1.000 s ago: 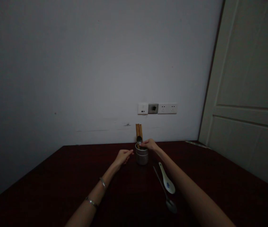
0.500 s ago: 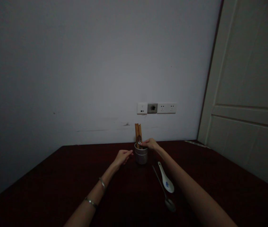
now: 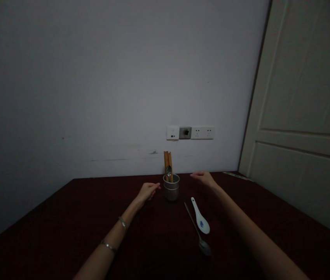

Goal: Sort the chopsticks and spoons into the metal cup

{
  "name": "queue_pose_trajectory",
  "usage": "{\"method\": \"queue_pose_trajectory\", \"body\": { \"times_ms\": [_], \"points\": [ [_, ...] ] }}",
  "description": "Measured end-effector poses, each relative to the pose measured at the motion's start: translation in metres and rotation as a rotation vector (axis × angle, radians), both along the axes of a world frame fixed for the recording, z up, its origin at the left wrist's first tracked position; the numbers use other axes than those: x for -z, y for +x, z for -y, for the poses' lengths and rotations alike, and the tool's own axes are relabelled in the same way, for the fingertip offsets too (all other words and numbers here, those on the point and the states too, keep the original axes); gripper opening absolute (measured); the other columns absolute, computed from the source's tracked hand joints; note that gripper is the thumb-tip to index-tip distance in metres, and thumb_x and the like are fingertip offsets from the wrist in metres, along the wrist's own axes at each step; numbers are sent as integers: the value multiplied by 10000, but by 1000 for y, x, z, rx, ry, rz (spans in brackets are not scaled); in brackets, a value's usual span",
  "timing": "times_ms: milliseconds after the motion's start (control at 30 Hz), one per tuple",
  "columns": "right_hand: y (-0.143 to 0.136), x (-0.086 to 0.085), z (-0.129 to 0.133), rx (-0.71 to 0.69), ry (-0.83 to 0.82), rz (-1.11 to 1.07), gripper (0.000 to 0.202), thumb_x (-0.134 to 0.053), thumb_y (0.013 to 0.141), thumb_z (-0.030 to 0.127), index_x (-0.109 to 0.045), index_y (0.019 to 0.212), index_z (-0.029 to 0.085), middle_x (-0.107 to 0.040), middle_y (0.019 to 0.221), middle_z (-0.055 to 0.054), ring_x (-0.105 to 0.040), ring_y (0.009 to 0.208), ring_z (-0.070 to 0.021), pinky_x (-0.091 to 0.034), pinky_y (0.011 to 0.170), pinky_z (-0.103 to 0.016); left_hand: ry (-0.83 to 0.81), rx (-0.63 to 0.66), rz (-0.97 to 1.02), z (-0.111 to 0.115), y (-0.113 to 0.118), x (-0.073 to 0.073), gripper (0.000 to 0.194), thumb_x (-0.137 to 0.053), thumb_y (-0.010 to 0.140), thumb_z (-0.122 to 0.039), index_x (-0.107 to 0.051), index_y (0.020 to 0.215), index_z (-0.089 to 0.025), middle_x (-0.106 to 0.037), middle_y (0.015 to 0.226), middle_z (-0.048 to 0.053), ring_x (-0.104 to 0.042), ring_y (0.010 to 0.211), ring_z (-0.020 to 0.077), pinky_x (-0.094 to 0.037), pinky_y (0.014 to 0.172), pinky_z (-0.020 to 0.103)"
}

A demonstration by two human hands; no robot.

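A grey metal cup [image 3: 171, 191] stands upright on the table, holding several wooden chopsticks [image 3: 168, 159] and a metal spoon [image 3: 169, 171] with its bowl end up. My left hand [image 3: 149, 191] is just left of the cup, apart from it, fingers closed together with nothing visible in them. To the cup's right, my right hand [image 3: 204, 178] hovers empty with its fingers stretched out. Nearer to me lie a white ceramic spoon [image 3: 199, 218] with a blue mark and, beside it, a long-handled metal spoon [image 3: 199, 235].
The dark red table [image 3: 95, 217] reaches back to a pale wall [image 3: 109, 97]. Sockets and switches [image 3: 202, 132] sit on the wall above the cup. A panelled door [image 3: 304, 116] borders the right side, and a thin strip [image 3: 237, 176] lies at the back right edge.
My right hand has let go of the metal spoon in the cup and moved away to the right. My left hand stays beside the cup. The view has shifted slightly.
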State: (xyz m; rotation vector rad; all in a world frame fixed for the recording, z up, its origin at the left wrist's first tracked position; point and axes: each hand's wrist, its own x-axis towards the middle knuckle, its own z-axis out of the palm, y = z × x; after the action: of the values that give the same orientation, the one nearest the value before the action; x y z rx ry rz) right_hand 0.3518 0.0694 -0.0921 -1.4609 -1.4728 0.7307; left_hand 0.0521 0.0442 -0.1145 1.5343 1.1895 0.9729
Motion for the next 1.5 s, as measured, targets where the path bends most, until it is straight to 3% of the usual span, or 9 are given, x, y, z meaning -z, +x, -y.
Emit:
{"method": "queue_pose_trajectory", "body": {
  "times_ms": [333,600,733,867,1000,1100,1233,1367,1500],
  "points": [
    [37,77,50,164,86,593,389,-461,799,339,-642,1040,93,-621,1099,-139,-559,1045,-214,-386,909,-287,-2,-25,4,-2,-8,-2,561,-554,622,-630,-612,799,-100,-318,413,-100,-233,340,38,-158,364,189],
    [21,88,67,238,76,847,400,-390,842,324,-591,1150,169,-529,1248,-127,-415,1211,-246,-278,999,-371,23,-84,23,-2,-21,-10,564,-572,603,-621,-620,812,-100,-320,434,-95,-245,358,41,-154,375,187],
    [20,87,69,230,72,868,404,-370,850,313,-582,1161,167,-516,1262,-127,-412,1210,-244,-273,997,-368,134,-161,-16,10,-24,-36,474,-565,652,-537,-648,802,-96,-316,395,-86,-252,359,53,-154,384,193],
    [19,86,70,232,74,885,405,-369,848,299,-577,1167,161,-515,1261,-130,-413,1204,-250,-273,991,-369,329,-176,-80,44,-14,-86,301,-582,679,-388,-675,744,-109,-434,437,-37,-356,442,74,-217,428,197],
    [18,83,72,224,70,883,405,-362,849,287,-576,1166,154,-529,1243,-133,-421,1193,-239,-274,987,-352,437,9,-142,87,15,-114,264,-598,691,-344,-682,802,-119,-600,654,34,-480,602,115,-329,530,216],
    [17,80,74,226,66,880,397,-361,848,284,-587,1152,164,-534,1240,-122,-424,1185,-236,-281,979,-345,526,227,-331,107,40,-102,240,-581,724,-294,-681,891,-153,-611,742,43,-507,662,134,-370,596,241],
    [17,78,75,235,59,900,400,-358,845,283,-591,1147,161,-536,1238,-115,-438,1162,-248,-304,956,-349,752,447,-630,116,65,-61,211,-534,770,-211,-664,936,-215,-604,878,38,-552,767,154,-389,657,252],
    [17,79,75,243,60,899,397,-360,844,281,-592,1145,164,-535,1240,-114,-436,1163,-247,-302,954,-350,874,547,-857,116,77,-29,230,-507,786,-160,-640,957,-236,-591,934,28,-574,773,156,-381,590,235],
    [18,81,74,237,71,895,400,-358,847,279,-590,1148,157,-541,1230,-122,-433,1167,-243,-284,969,-348,930,546,-963,113,82,-11,221,-498,807,-171,-623,976,-239,-583,958,30,-582,735,150,-380,557,231]
  ]
}}
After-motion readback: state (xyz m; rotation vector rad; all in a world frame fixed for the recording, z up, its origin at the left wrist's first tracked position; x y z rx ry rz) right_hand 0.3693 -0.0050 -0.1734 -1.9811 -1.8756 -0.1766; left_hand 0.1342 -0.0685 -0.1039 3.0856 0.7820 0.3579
